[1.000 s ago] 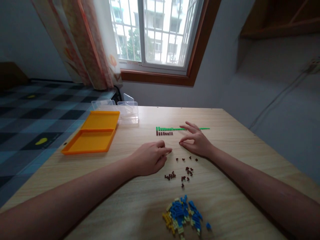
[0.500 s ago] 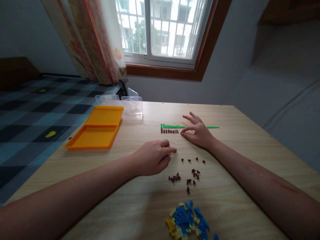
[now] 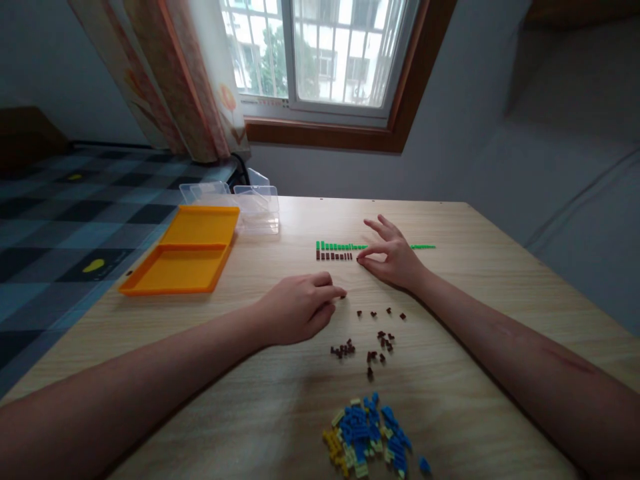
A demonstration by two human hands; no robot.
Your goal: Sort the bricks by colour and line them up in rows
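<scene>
Near the end of a row of small brown bricks (image 3: 334, 256), my right hand (image 3: 393, 259) pinches a tiny brown brick (image 3: 358, 259) between thumb and index finger, its other fingers raised. A row of green bricks (image 3: 340, 247) runs just behind, partly hidden by that hand. My left hand (image 3: 300, 307) hovers low over the table with its index finger stretched out and thumb apart. Its fingertip touches or nearly touches a small brown brick (image 3: 343, 296). Several loose brown bricks (image 3: 373, 314) lie in front of both hands, with more in small clusters (image 3: 344, 349) closer to me.
A pile of blue, yellow and cream bricks (image 3: 357, 433) lies at the near side. On the left of the wooden table (image 3: 250, 267) stand an open orange case (image 3: 175, 270) and clear plastic boxes (image 3: 257, 210). A checkered bed (image 3: 60, 233) adjoins the left edge.
The view has shifted slightly, so everything sits a little higher and further left. Both hands keep nearly the same pose, the right one still at the end of the brown row.
</scene>
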